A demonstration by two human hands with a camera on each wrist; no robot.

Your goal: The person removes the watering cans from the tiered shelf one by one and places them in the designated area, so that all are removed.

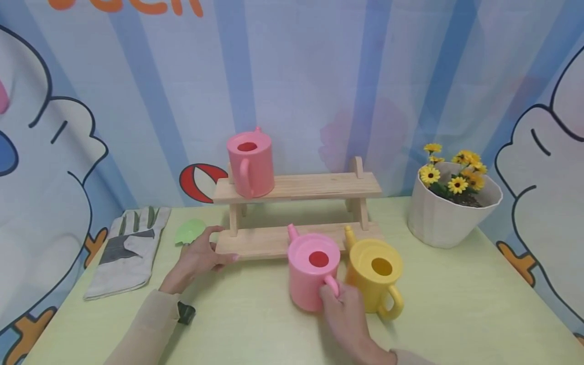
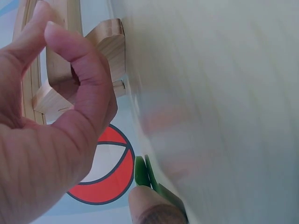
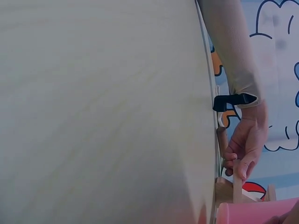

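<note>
My left hand (image 1: pixel 201 253) grips the left end of the lower board of a two-tier wooden shelf (image 1: pixel 255 242), thumb at the front edge. In the left wrist view its fingers (image 2: pixel 91 88) curl round the board's end. My right hand (image 1: pixel 344 309) holds a pink watering can (image 1: pixel 315 279) by its handle, upright, in front of the lower board, its spout pointing toward the shelf. Right beside it stands a yellow watering can (image 1: pixel 376 274), its handle toward me. Another pink watering can (image 1: pixel 253 167) stands at the left of the upper board.
Left of the shelf lie a grey-white work glove (image 1: pixel 130 253) and a light green tool blade (image 1: pixel 189 231); a wooden handle (image 2: pixel 156 205) shows in the left wrist view. A white pot (image 1: pixel 438 223) of yellow flowers stands at the right. A printed curtain (image 1: pixel 292 91) hangs behind.
</note>
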